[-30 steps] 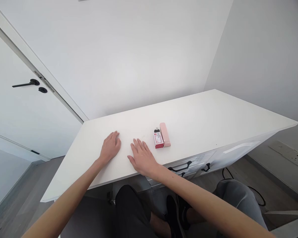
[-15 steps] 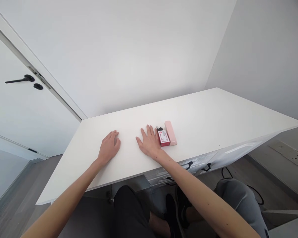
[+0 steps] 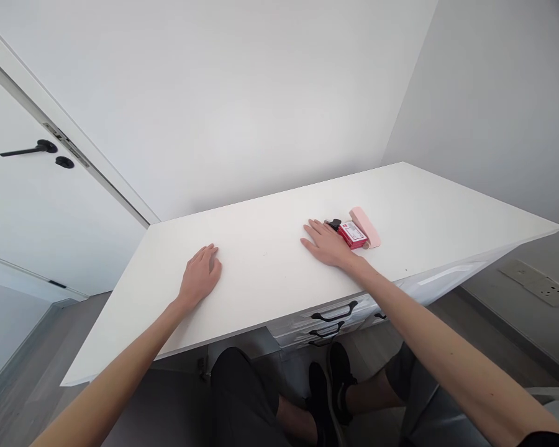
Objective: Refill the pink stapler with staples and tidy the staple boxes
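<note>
My right hand (image 3: 328, 244) lies flat on the white desk (image 3: 261, 285), its fingers stretched out and its outer edge against a small group of things. Closest to it are a small black item with a metal tip (image 3: 334, 224), perhaps a key, and a red and white box (image 3: 353, 234). Beyond the box lies a long pink case (image 3: 367, 228), tilted. A tiny round brownish thing (image 3: 366, 246) shows between box and case. My left hand (image 3: 199, 273) rests on the desk farther left, holding nothing, thumb apart from loosely bent fingers.
A white door with a black handle (image 3: 28, 149) stands at the left. Drawers with black pulls (image 3: 333, 311) sit under the desk's front edge, above my legs (image 3: 242, 391). A wall socket (image 3: 552, 290) is low on the right.
My right hand has slid right across the desk. The box, black item and pink case have shifted right and away with it, turning a little. My left hand has stayed in place.
</note>
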Available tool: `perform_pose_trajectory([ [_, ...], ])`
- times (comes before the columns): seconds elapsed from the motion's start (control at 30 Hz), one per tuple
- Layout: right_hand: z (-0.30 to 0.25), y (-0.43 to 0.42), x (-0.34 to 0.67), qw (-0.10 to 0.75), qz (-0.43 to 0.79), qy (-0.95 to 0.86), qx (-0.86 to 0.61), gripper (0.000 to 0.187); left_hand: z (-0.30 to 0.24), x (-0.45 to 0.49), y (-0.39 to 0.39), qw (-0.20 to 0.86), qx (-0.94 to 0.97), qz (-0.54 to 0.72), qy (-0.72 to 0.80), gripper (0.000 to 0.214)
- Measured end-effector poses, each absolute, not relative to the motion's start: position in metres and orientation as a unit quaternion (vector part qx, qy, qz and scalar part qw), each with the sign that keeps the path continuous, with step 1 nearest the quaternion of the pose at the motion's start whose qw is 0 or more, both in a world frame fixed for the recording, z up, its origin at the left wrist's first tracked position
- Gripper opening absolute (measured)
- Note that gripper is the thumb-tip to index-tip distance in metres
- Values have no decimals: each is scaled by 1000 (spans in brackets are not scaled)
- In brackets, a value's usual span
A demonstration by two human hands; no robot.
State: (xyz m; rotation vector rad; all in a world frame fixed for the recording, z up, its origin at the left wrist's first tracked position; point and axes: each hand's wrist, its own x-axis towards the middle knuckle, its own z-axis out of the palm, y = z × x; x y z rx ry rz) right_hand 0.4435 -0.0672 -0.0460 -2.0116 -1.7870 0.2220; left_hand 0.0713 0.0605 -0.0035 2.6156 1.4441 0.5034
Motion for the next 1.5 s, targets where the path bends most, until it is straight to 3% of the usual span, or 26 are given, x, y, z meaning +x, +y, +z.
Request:
perform_pose_trajectory([
  [0.37, -51, -97, 516, 222, 57, -581, -781, 64, -5, 71, 63, 50, 863, 163, 476, 51],
  [0.97, -50, -114, 540, 311, 75, -590, -742, 60, -4, 71, 62, 48, 862, 171, 475, 51],
  [1.33, -48, -120, 519, 186, 44, -640, -744, 67, 1, 75, 61, 47, 860, 156, 484, 54],
  [1.5, -48, -125, 515, 167, 46, -647, -742, 70, 4, 76, 58, 44, 861, 147, 486, 57],
])
